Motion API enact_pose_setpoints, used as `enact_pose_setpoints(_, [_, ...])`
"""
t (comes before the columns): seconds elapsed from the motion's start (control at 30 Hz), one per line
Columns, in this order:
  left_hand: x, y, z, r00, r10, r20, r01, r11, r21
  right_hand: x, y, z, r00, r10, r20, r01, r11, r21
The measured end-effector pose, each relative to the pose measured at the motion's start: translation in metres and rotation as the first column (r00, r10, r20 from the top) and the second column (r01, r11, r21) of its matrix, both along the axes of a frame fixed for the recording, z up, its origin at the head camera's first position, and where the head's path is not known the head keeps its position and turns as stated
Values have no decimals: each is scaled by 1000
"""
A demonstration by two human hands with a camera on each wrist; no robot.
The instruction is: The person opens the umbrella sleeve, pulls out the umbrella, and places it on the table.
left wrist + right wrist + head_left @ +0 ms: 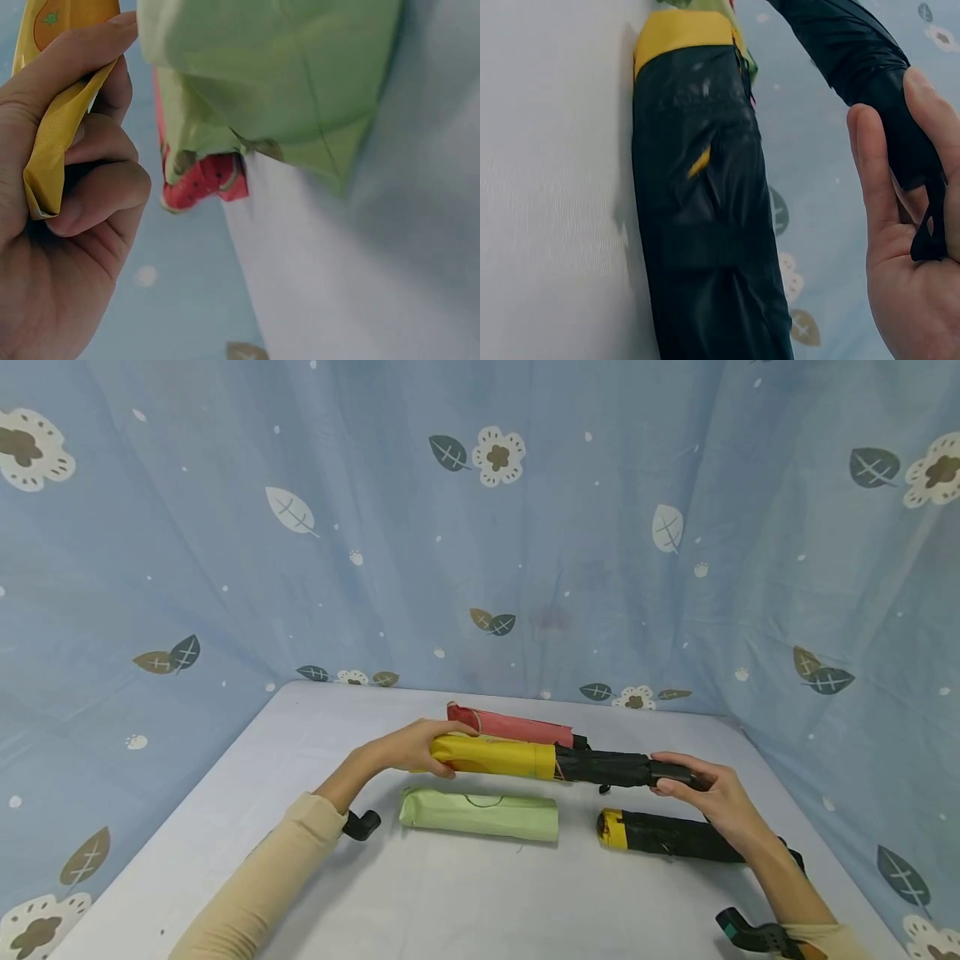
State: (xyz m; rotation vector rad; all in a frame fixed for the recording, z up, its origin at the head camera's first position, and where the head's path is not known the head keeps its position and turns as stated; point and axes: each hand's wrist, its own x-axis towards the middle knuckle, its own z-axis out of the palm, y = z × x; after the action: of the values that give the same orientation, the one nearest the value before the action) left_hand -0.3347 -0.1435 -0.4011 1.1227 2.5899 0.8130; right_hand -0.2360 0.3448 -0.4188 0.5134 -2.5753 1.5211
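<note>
A black folded umbrella (600, 766) is held level above the table, its far end inside a yellow sleeve (495, 757). My left hand (412, 747) grips the sleeve's left end; the left wrist view shows the fingers curled round the yellow fabric (49, 150) with an orange-fruit print. At the other end, my right hand (712, 789) holds the umbrella's black handle (907, 142) between thumb and fingers, a strap loop (930, 225) hanging by the palm. Below lies a pale green sleeve (480, 815). How far the umbrella reaches into the yellow sleeve is hidden.
Behind the held umbrella lies a red sleeve (517, 727) with a black end showing. A black bundle with a yellow end (667, 835) lies under my right forearm. The white table (465, 893) meets a blue patterned curtain (450, 568) at the back and sides.
</note>
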Motion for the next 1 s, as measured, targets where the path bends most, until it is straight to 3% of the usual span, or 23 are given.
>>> enact_pose_setpoints(0.23, [-1,-10,-2,1000,18,12,-18,1000,6,8,16,2,997,-66,35,65,998,20])
enact_pose_setpoints(0.57, [-4,-14,-10,1000,20,17,-21,1000,14,17,43,2,997,-73,27,72,997,23])
enact_pose_setpoints(0.77, [-8,-20,-12,1000,22,20,-23,999,28,21,61,3,995,-93,34,90,992,93])
enact_pose_setpoints(1.0, [-10,-19,-16,1000,-25,18,25,999,23,24,77,7,991,-132,32,125,978,168])
